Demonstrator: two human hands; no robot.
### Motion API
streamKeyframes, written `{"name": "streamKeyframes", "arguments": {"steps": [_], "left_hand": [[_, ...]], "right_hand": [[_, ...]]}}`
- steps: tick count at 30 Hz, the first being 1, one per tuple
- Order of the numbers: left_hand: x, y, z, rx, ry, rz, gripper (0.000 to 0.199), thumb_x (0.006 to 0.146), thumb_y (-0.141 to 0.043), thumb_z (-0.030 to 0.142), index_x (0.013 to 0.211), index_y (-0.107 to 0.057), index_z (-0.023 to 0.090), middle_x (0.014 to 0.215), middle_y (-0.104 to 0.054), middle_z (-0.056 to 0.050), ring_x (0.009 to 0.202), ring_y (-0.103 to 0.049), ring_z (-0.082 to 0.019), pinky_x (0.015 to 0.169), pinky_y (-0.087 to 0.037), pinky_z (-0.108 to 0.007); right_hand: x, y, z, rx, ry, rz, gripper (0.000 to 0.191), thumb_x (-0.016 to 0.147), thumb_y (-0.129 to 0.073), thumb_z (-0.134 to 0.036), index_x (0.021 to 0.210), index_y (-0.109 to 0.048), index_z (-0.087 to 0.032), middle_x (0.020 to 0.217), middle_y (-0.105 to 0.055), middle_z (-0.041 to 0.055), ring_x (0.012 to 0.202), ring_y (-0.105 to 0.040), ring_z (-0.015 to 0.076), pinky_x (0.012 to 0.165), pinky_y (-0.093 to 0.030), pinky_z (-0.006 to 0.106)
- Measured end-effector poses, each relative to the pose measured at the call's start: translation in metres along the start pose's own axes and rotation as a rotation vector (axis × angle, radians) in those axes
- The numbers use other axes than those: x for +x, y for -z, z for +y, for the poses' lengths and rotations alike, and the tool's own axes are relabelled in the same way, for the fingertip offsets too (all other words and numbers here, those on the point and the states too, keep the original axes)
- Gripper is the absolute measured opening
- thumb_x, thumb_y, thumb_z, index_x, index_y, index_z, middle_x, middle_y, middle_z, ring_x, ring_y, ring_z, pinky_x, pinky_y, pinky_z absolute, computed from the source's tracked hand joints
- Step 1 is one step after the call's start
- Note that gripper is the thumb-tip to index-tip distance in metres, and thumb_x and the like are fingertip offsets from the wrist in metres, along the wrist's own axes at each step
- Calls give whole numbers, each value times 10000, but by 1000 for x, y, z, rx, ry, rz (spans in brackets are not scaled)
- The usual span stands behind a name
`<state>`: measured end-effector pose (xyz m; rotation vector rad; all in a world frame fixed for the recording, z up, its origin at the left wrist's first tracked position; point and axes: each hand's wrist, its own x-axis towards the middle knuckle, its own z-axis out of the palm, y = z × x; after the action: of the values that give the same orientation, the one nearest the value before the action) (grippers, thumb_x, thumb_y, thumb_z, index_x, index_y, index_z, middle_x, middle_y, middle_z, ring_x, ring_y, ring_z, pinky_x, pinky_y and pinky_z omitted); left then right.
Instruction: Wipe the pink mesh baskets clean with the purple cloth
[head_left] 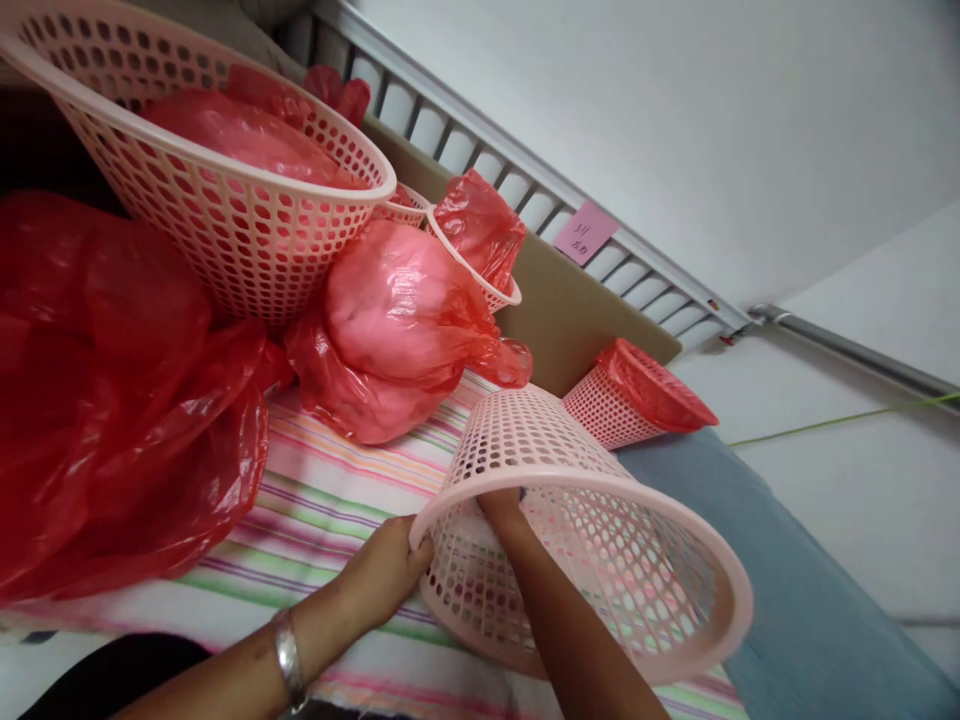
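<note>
A pink perforated plastic basket [540,430] lies tipped on a striped cloth [337,510], its wide mouth facing me. My left hand [386,565] is closed on the left side of the rim, thumb at the edge. Through the mouth reaches my right arm, and my right hand [499,498] is deep inside near the upper wall. That wall hides its fingers, so whether it holds anything does not show. Just beyond the basket sits a stuffed red plastic bag [397,330].
A larger pink basket [225,215] with red bags leans at upper left, above a loose red bag [112,420]. Further back are another basket [480,275] and a red-lined basket [622,400]. Behind them run a tan board [577,320] and a white radiator [465,150] with a pink note [585,233].
</note>
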<state>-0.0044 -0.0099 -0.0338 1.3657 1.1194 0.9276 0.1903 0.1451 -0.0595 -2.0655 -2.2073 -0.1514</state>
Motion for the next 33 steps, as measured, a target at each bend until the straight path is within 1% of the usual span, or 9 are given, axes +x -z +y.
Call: {"name": "streamKeyframes", "arguments": {"steps": [4, 7, 10, 13, 15, 20, 25, 28, 33], "left_hand": [[0, -1, -2, -16, -24, 19, 321, 806, -393, 241, 842, -678, 98, 775, -694, -73, 725, -618, -198, 639, -445, -250], [1, -2, -5, -25, -40, 19, 333, 808, -402, 254, 886, -686, 99, 811, -705, -73, 750, -620, -202, 662, -449, -254], [2, -3, -9, 4, -45, 34, 340, 817, -401, 285, 850, -685, 101, 784, -702, -67, 715, -607, -195, 636, -440, -249], [2, -3, -9, 31, -64, 54, 348, 823, -382, 289, 801, -677, 105, 737, -690, -57, 680, -587, -183, 617, -426, -241], [1, -2, -8, 26, -69, 49, 348, 819, -378, 279, 806, -678, 103, 742, -691, -58, 681, -588, -180, 623, -426, -238], [4, -2, -8, 56, -36, 58, 341, 803, -406, 290, 831, -693, 108, 772, -706, -72, 702, -607, -192, 628, -430, -245], [5, -3, -8, 96, -3, 55, 313, 781, -424, 261, 831, -698, 118, 782, -712, -87, 693, -620, -198, 610, -424, -248], [3, -2, -4, 105, 5, 62, 313, 790, -410, 259, 827, -693, 128, 783, -708, -89, 721, -631, -211, 618, -428, -257], [3, -1, -1, 86, 19, 35, 301, 794, -407, 253, 807, -680, 127, 768, -699, -80, 702, -625, -199, 622, -429, -256]], "right_hand": [[-35, 10, -6, -60, 25, -7, 276, 821, -440, -148, 1031, -617, -176, 1033, -638, 117, 1002, -560, 252, 859, -390, 350], [-84, 17, -10, -71, 133, 15, 329, 744, -459, -88, 1035, -587, -174, 926, -636, 95, 873, -571, 227, 774, -394, 322], [-143, 22, -12, 15, 273, 68, 211, 742, -485, -129, 916, -570, -211, 845, -606, 58, 799, -540, 217, 723, -383, 315], [-189, 26, -12, 121, 402, 98, 298, 664, -496, -81, 907, -549, -246, 888, -590, 37, 828, -523, 216, 729, -373, 318], [-201, 29, -13, 152, 438, 95, 374, 616, -483, -43, 918, -545, -255, 926, -585, 32, 846, -516, 214, 732, -366, 317], [-165, 32, -15, 52, 356, 42, 185, 724, -509, -121, 873, -562, -216, 847, -589, 46, 794, -516, 208, 706, -364, 304], [-83, 21, -8, -148, 158, 5, 332, 743, -483, -84, 1048, -585, -164, 934, -621, 97, 871, -555, 229, 768, -384, 323], [-36, 9, -2, -145, 65, 11, 255, 812, -467, -145, 1017, -615, -173, 1023, -626, 112, 1009, -542, 249, 862, -378, 345], [8, -7, 3, -106, 35, 31, 331, 886, -349, -149, 1127, -574, -185, 1147, -598, 102, 1189, -440, 247, 988, -307, 407]]}}
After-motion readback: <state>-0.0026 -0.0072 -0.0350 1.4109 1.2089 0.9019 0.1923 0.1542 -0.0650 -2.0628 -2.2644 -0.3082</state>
